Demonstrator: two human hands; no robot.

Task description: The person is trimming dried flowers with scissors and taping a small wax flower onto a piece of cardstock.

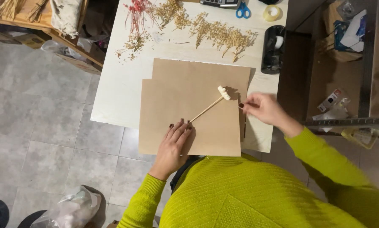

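Two overlapping brown cardboard sheets (185, 97) lie on a white table (117, 93). On them rests a thin pale stick with a small white flower head (223, 93) at its far end. My left hand (174, 145) lies flat on the near sheet, fingertips touching the stick's lower end. My right hand (263, 107) is at the right edge of the sheets, fingers pinched together by the cardboard edge; whether anything is between them cannot be told.
Dried flowers (215, 31), pink and straw-coloured, are spread along the table's far side. Blue scissors (243, 10), a tape roll (272, 12) and a black tape dispenser (274, 48) sit at the far right. Shelves with clutter stand right; a plastic bag (71, 209) lies on the floor.
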